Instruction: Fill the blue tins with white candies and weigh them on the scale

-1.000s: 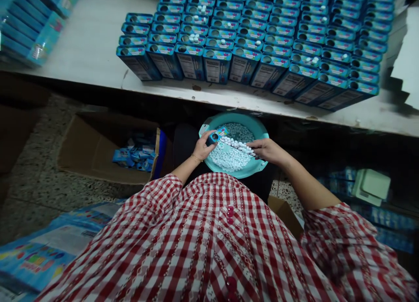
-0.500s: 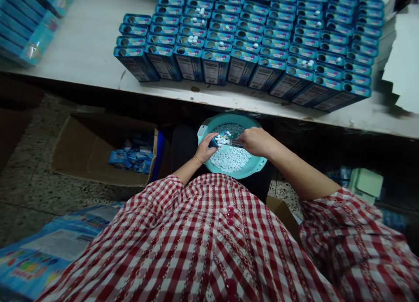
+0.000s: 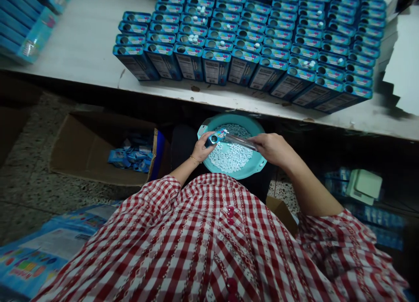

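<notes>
My left hand (image 3: pixel 201 148) is closed around a small blue box (image 3: pixel 214 137), held over a teal basin (image 3: pixel 258 164) in my lap. The basin holds many small white pellets (image 3: pixel 231 156). In my right hand (image 3: pixel 271 147) is a clear trough-like strip (image 3: pixel 240 141), pinched at one end; its other end points at the box's round opening. The strip now looks bare of pellets. On the white table (image 3: pixel 88 40) ahead stand several rows of the same blue boxes (image 3: pixel 248 36), upright with round holes on top, a few with white pellets showing.
An open cardboard carton (image 3: pixel 88 147) with blue wrappers (image 3: pixel 131 157) sits on the floor to my left. Blue printed sheets (image 3: pixel 36 254) lie at the lower left. A stack of blue packs (image 3: pixel 29 22) is at the table's far left, pale cardboard (image 3: pixel 404 66) at its right.
A second ago the strip carried a row of white pellets; my right hand brought it to the box's opening, then drew back right. The strip now looks bare.
</notes>
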The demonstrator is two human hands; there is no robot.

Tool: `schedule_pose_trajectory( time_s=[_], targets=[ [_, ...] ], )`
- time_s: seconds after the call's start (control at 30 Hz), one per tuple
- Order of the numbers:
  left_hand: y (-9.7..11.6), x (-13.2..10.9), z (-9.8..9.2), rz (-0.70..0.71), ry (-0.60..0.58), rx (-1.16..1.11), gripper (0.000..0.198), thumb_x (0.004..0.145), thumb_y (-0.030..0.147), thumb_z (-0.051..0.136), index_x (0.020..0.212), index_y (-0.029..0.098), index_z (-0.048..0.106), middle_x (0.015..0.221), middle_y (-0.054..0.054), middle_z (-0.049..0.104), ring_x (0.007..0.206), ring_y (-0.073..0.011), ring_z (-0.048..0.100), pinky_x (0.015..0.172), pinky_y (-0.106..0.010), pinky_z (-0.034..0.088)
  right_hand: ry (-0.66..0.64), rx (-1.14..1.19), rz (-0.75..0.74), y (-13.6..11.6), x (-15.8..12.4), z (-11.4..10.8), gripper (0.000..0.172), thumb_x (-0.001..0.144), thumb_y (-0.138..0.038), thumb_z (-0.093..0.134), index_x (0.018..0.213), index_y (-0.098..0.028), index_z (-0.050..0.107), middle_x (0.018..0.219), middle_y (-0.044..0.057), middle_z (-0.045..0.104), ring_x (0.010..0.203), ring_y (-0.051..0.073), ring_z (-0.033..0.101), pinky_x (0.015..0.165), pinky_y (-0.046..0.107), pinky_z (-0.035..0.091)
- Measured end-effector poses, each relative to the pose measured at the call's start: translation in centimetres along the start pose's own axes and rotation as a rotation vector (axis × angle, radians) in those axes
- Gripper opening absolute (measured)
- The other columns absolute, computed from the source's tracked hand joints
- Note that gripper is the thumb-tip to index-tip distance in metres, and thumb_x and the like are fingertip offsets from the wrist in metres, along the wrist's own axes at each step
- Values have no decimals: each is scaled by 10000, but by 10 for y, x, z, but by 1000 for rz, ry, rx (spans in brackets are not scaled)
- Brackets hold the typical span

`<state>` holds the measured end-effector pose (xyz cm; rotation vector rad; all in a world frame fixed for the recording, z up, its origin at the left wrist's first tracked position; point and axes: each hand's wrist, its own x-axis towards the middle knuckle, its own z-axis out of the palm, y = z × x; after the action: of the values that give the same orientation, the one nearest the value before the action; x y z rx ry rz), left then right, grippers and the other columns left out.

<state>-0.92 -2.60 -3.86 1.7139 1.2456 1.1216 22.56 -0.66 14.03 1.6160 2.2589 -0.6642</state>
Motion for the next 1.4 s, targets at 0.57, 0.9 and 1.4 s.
schedule_pose_trajectory(
  time_s=[0.57,0.9,1.4],
  targets=[
    [2,-12,-14,-98,40,-32,466,775,397,617,1177,174,535,1154,-95,602,1066,-208,567,962,-367,426,-296,112,19,13,60,165,433,812,-101,467,1190,-249,617,1175,41,642,1046,188,586,851,237,442],
    [2,-8,-3,-16,9,-27,422,772,303,600,1169,168,543,1163,-101,589,1099,-213,549,989,-377,410,-96,669,-43,24,3,53,347,757,-175,533,1063,-149,695,836,20,704,696,123,591,659,224,451],
    [5,-9,2,31,-39,36,435,766,234,565,1194,168,529,1204,-114,571,1137,-210,528,1000,-390,408,-156,-308,-28,-58,-3,-33,321,818,-144,414,991,-150,685,940,151,687,853,243,644,724,317,450]
  ],
)
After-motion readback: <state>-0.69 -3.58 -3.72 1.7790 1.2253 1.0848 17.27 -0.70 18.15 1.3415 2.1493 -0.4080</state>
